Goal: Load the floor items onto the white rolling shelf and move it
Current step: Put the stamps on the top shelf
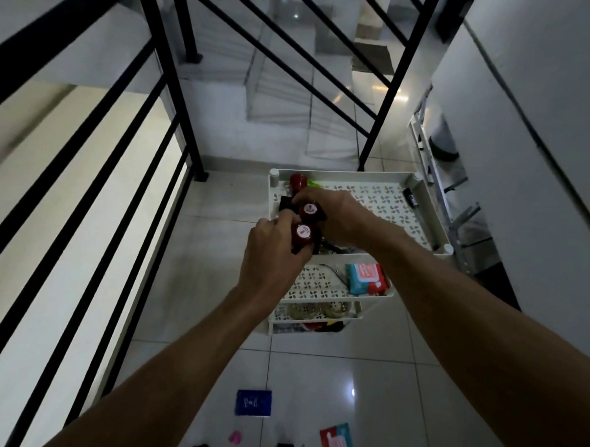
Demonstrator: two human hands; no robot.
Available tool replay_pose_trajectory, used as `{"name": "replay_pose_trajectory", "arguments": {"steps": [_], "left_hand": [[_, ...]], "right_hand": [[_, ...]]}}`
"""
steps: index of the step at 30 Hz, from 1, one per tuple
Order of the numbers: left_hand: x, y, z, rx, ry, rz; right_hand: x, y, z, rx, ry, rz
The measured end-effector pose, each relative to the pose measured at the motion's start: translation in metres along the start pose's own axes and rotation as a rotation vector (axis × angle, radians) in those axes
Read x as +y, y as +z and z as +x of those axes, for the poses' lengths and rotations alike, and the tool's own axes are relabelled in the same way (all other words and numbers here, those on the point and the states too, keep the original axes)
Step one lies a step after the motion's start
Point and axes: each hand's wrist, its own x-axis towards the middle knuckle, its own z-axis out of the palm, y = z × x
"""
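Observation:
The white rolling shelf (420,209) stands on the tiled floor below a stair railing, its perforated top tray mostly bare. My left hand (271,256) grips a dark red bottle (302,235) with a white cap label, held over the tray's near left corner. My right hand (335,213) grips a second dark red bottle (310,210) just behind it. A third red bottle (297,181) stands at the tray's far left corner. On the floor near me lie a blue box (253,403), a red and teal packet (340,444) and a pink item (235,437).
A wipes pack (366,278) lies on the second tier; lower tiers hold more items. A small black object (410,197) sits at the top tray's far right. Black railings (177,90) border the left and back. A white rack (437,162) leans on the right wall.

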Motion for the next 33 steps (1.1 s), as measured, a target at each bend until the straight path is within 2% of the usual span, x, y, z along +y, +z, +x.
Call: {"name": "replay_pose_trajectory", "arguments": {"steps": [9, 11, 13, 16, 19, 23, 27, 33], "left_hand": [[-0.013, -0.001, 0.012, -0.028, 0.044, 0.046], [-0.019, -0.003, 0.015, -0.071, 0.064, 0.119], [-0.025, -0.006, 0.019, -0.104, 0.078, 0.131], [-0.035, -0.009, 0.027, -0.211, 0.072, 0.062], [-0.041, -0.007, 0.031, -0.295, 0.072, 0.084], [-0.038, 0.002, 0.038, -0.271, 0.031, 0.163], [-0.029, 0.010, 0.048, -0.256, -0.014, 0.099], [-0.027, 0.003, 0.052, -0.273, 0.039, 0.023]], "right_hand": [[0.004, 0.003, 0.017, -0.124, 0.000, 0.103], [0.008, -0.001, 0.019, -0.101, 0.049, 0.204], [0.011, -0.004, 0.024, -0.002, 0.139, 0.311], [0.015, -0.005, 0.036, 0.138, 0.225, 0.239], [0.015, 0.006, 0.046, 0.065, 0.265, 0.124], [0.014, 0.016, 0.050, 0.085, 0.274, 0.142], [0.013, 0.015, 0.047, 0.049, 0.280, 0.129], [0.013, 0.011, 0.038, 0.067, 0.290, 0.208]]}}
